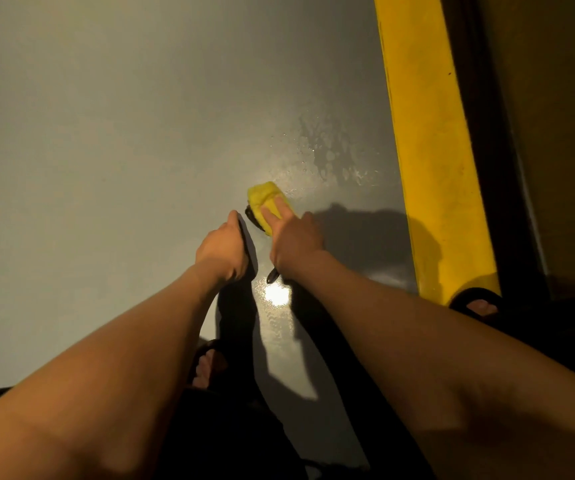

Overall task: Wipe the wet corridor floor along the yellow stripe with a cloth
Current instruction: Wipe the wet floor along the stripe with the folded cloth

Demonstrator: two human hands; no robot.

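A folded yellow cloth [265, 197] lies on the grey corridor floor [106, 150], just left of the yellow stripe [431, 150]. My right hand [294, 242] presses on the cloth with straight fingers laid over its near half. A dark edge shows under the cloth, and a dark shiny tip [272, 277] pokes out by my wrist; I cannot tell what it is. My left hand [223, 245] rests on the floor beside the cloth, fingers pointing forward, holding nothing. A wet, streaky patch [331, 150] spreads beyond the cloth toward the stripe.
A dark band [487, 150] and a wall run along the stripe's right side. My feet in black sandals stand at the left [210, 365] and on the stripe's near end [480, 306]. A bright light reflection [275, 294] glares on the wet floor between my arms.
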